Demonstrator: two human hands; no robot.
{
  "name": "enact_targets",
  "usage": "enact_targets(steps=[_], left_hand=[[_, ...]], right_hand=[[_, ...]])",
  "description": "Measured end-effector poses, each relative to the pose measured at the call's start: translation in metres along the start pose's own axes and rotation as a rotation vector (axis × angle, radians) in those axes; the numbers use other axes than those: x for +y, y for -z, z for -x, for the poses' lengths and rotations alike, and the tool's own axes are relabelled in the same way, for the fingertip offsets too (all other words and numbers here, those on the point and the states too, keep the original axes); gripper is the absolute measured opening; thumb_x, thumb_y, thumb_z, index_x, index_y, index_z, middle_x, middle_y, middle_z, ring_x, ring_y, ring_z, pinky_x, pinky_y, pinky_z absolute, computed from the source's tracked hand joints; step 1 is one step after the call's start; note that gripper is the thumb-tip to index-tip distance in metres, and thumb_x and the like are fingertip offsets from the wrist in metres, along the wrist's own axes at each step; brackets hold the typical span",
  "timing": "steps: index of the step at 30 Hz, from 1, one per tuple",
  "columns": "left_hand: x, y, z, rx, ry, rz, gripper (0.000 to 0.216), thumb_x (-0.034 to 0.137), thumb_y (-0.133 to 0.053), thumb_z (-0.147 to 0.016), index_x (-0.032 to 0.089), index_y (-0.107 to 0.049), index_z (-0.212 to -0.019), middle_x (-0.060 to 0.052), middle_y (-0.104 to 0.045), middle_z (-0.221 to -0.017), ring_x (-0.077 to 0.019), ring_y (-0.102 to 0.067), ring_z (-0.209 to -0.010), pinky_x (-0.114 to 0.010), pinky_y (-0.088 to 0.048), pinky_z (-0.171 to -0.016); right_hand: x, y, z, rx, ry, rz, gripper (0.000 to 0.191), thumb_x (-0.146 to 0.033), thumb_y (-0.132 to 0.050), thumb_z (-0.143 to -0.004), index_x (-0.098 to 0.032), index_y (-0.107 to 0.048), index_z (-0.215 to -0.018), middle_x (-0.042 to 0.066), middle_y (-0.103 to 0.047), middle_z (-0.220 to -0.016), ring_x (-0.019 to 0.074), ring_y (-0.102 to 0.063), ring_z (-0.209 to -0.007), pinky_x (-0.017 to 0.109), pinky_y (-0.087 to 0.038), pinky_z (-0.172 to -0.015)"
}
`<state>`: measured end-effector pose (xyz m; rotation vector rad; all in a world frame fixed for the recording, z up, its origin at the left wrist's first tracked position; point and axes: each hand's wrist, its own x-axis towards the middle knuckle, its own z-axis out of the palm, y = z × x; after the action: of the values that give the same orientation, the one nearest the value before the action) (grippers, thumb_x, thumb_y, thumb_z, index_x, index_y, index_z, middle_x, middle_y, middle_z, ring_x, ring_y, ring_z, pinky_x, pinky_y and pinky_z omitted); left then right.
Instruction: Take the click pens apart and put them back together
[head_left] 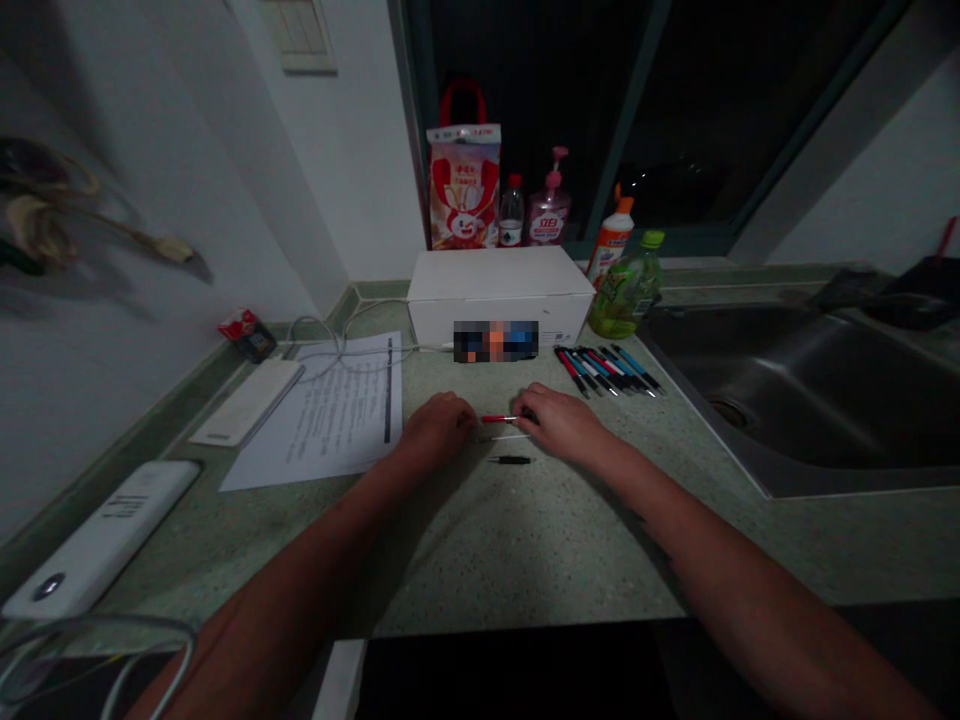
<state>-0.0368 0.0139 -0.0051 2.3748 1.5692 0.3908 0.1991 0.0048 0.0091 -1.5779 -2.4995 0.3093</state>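
Observation:
Both my hands rest on the speckled green counter (480, 540). My right hand (564, 422) is closed and pinches the end of a red pen part (498, 419). My left hand (437, 426) lies curled next to the other end of that red part; whether it touches it I cannot tell. A thin white refill (504, 438) lies between the hands. A short black pen piece (510, 460) lies just in front of them. A row of several red, blue and black pens (606, 370) lies to the right, beyond my right hand.
A white box (499, 290) stands behind the hands, with a printed sheet (330, 410) and white notebook (247, 402) to its left. Bottles (624, 290) and a red bag (463, 190) stand by the window. A steel sink (810, 400) is at right, a white power bank (101, 540) at left.

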Motion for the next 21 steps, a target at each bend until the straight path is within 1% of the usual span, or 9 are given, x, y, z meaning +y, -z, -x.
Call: enact_targets(steps=[4, 9, 13, 17, 19, 21], left_hand=[[-0.003, -0.003, -0.001, 0.042, 0.0, 0.018, 0.017, 0.019, -0.062, -0.094, 0.019, -0.079, -0.089, -0.009, -0.073, -0.091, -0.0244, -0.064, -0.09, -0.037, -0.05, -0.08], [-0.005, -0.007, -0.002, 0.048, -0.015, 0.08, 0.017, 0.02, -0.064, -0.094, 0.02, -0.079, -0.087, -0.008, -0.073, -0.088, -0.0236, -0.064, -0.085, -0.036, -0.049, -0.077], [-0.003, -0.011, -0.002, 0.056, -0.008, 0.153, 0.014, 0.018, -0.066, -0.093, 0.02, -0.079, -0.086, -0.006, -0.072, -0.087, -0.0226, -0.065, -0.084, -0.035, -0.05, -0.078], [-0.001, -0.012, -0.002, 0.118, -0.007, 0.252, 0.014, 0.016, -0.067, -0.091, 0.021, -0.077, -0.084, -0.004, -0.071, -0.085, -0.0214, -0.064, -0.084, -0.035, -0.05, -0.081], [0.0, -0.013, -0.003, 0.141, 0.015, 0.308, 0.011, 0.017, -0.068, -0.091, 0.021, -0.076, -0.086, -0.004, -0.071, -0.087, -0.021, -0.064, -0.084, -0.035, -0.051, -0.081], [0.0, -0.015, -0.003, 0.156, 0.057, 0.363, 0.008, 0.02, -0.07, -0.09, 0.02, -0.076, -0.096, -0.003, -0.071, -0.09, -0.0201, -0.064, -0.082, -0.035, -0.052, -0.079]], right_hand=[[-0.001, 0.002, 0.001, -0.005, 0.0, -0.01, 0.012, -0.024, -0.064, -0.1, -0.02, -0.073, -0.107, 0.008, -0.07, -0.112, 0.0204, -0.068, -0.096, 0.029, -0.044, -0.076], [-0.004, 0.003, 0.0, -0.016, -0.003, -0.017, 0.012, -0.024, -0.065, -0.1, -0.02, -0.073, -0.108, 0.008, -0.07, -0.112, 0.0211, -0.068, -0.096, 0.029, -0.045, -0.076], [-0.006, 0.0, 0.0, -0.005, 0.015, -0.03, 0.013, -0.026, -0.066, -0.1, -0.02, -0.074, -0.109, 0.007, -0.071, -0.11, 0.021, -0.069, -0.097, 0.03, -0.045, -0.078], [-0.007, -0.001, 0.0, 0.004, 0.06, -0.038, 0.015, -0.026, -0.067, -0.1, -0.022, -0.076, -0.112, 0.007, -0.071, -0.112, 0.0206, -0.069, -0.099, 0.029, -0.046, -0.08], [-0.007, -0.001, 0.0, 0.013, 0.069, -0.05, 0.016, -0.027, -0.066, -0.101, -0.022, -0.075, -0.113, 0.007, -0.072, -0.112, 0.0209, -0.069, -0.1, 0.029, -0.046, -0.08], [-0.007, -0.001, 0.0, 0.029, 0.068, -0.072, 0.016, -0.027, -0.066, -0.101, -0.022, -0.075, -0.113, 0.007, -0.073, -0.111, 0.0213, -0.069, -0.1, 0.03, -0.046, -0.08]])
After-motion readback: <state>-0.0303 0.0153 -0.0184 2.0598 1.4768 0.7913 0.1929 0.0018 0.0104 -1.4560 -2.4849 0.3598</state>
